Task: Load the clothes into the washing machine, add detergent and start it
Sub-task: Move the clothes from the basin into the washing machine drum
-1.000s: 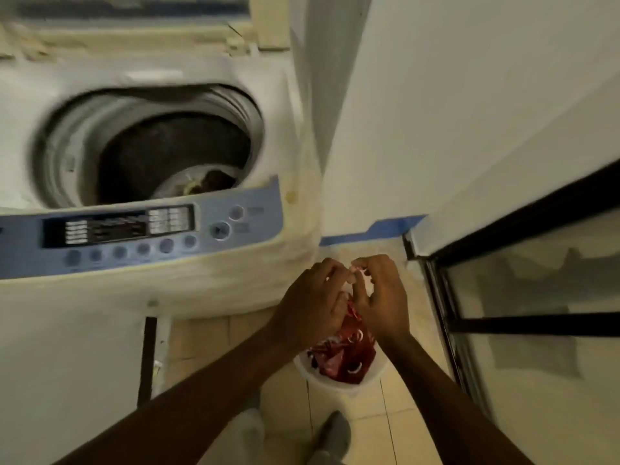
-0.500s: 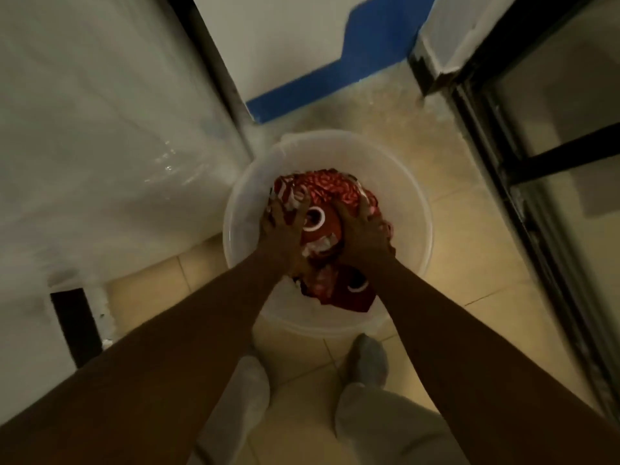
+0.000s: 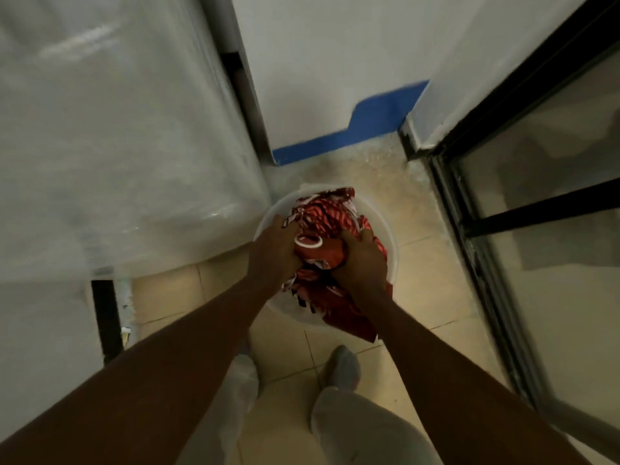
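Observation:
A bundle of red and white patterned clothes (image 3: pixel 330 216) fills a round white plastic basin (image 3: pixel 391 245) on the tiled floor. My left hand (image 3: pixel 273 253) grips the bundle from its left side. My right hand (image 3: pixel 362 263) grips it from the right, with cloth hanging below it over the basin's near rim. The white front of the washing machine (image 3: pixel 117 146), wrapped in clear plastic film, rises to the left of the basin and touches its rim. The drum and control panel are out of view.
A white wall with a blue skirting strip (image 3: pixel 352 129) stands behind the basin. A black-framed glass door (image 3: pixel 536 213) runs along the right. My two feet (image 3: pixel 339 367) stand on the beige tiles just in front of the basin.
The view dropped from the washer's top down to the basin. Both hands went down into the basin, closed on the red clothes and have bunched them up higher.

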